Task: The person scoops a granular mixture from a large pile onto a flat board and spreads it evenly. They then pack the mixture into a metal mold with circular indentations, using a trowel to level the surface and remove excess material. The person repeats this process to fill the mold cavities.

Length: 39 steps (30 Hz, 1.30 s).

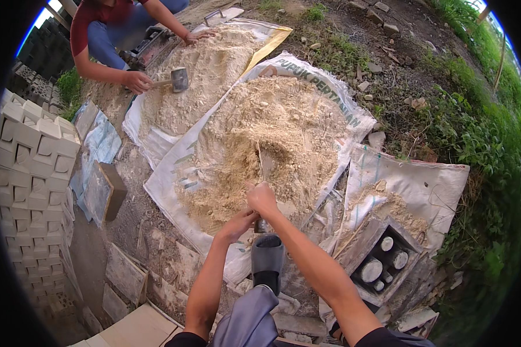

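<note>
A heap of pale, crumbly sandy material (295, 115) lies on a white woven sack sheet (167, 184) in front of me. My right hand (262, 199) is closed around the handle of a thin-bladed tool (261, 159), its narrow blade pointing away from me into a darker hollow in the heap. Whether it is a trowel or a knife, I cannot tell. Close against it, my left hand (237, 226) has its fingers curled at the near end of the same handle. Just below my hands is my foot in a grey slipper (267, 254).
At the far left a co-worker's hand holds a mallet (180, 80) over a second heap (214, 58). Stacked pale blocks (32, 168) line the left. A mould box with round cores (371, 269) stands at near right, beside another sack (428, 179). Boards (126, 272) lie at near left.
</note>
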### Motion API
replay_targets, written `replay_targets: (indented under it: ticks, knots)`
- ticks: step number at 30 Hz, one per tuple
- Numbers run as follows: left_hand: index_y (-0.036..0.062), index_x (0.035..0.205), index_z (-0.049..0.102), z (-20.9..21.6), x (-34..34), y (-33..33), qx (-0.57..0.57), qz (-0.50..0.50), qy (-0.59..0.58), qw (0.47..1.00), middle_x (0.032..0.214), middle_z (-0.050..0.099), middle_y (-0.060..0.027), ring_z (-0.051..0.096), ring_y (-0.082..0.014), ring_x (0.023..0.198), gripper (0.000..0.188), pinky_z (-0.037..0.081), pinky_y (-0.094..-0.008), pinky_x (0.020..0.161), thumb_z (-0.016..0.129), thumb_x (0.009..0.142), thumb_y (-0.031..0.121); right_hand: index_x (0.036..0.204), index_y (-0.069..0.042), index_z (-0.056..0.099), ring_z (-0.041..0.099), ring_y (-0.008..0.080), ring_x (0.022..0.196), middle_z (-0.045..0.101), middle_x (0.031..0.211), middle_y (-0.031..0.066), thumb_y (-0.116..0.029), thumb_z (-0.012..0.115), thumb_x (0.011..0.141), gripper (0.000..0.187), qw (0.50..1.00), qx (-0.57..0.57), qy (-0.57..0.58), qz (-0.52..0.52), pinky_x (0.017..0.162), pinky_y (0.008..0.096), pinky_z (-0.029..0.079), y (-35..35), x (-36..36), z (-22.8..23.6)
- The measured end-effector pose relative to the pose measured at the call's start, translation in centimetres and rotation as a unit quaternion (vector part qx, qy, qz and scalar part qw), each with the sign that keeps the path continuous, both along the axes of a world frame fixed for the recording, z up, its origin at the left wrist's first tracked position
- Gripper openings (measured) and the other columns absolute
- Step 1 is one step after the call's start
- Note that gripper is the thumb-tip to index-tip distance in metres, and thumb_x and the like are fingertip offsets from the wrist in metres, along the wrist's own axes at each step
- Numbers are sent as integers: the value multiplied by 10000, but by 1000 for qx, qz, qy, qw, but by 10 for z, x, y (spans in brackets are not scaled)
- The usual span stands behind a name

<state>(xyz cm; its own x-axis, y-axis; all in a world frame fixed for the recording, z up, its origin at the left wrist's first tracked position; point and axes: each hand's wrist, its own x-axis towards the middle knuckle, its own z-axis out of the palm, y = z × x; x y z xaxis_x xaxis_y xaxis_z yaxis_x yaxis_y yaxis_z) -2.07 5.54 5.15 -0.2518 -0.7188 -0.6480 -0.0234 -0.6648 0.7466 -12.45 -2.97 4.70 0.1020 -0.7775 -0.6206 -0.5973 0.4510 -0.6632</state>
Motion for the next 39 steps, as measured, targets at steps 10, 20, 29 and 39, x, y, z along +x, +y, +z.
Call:
replay_targets:
  ticks: [10, 20, 29, 39]
  knots:
    - [-47, 1385, 393, -54, 36, -59, -346, 162, -455, 804, 1419, 400, -253, 394, -384, 1302, 640, 325, -430, 1089, 558, 938, 381, 1076, 67, 456, 607, 497, 840, 625, 845, 328, -343, 414, 998, 419, 974, -176, 142, 15, 743, 563, 456, -15, -131, 20]
    - [-22, 1390, 423, -96, -8, -90, -322, 213, -382, 840, 1455, 399, -200, 342, -343, 1365, 508, 250, -411, 1142, 397, 1003, 306, 1031, 84, 467, 604, 521, 787, 610, 793, 350, -318, 384, 1003, 411, 983, -132, 118, -50, 716, 575, 472, 20, -68, -30]
    - [-57, 1307, 509, -115, -21, -86, -227, 422, -249, 842, 1364, 505, -199, 447, -320, 1288, 486, 309, -368, 1103, 375, 1031, 321, 955, 116, 538, 587, 552, 858, 580, 853, 413, -321, 421, 963, 452, 995, -75, 45, -48, 796, 580, 458, 39, -12, -26]
    - [-118, 1328, 464, -91, -12, -89, -198, 564, -45, 800, 1342, 518, -198, 495, -265, 1213, 511, 338, -337, 1060, 413, 1024, 289, 941, 105, 532, 571, 546, 840, 588, 871, 388, -311, 404, 967, 437, 995, -95, -3, 0, 775, 566, 453, 36, -6, -25]
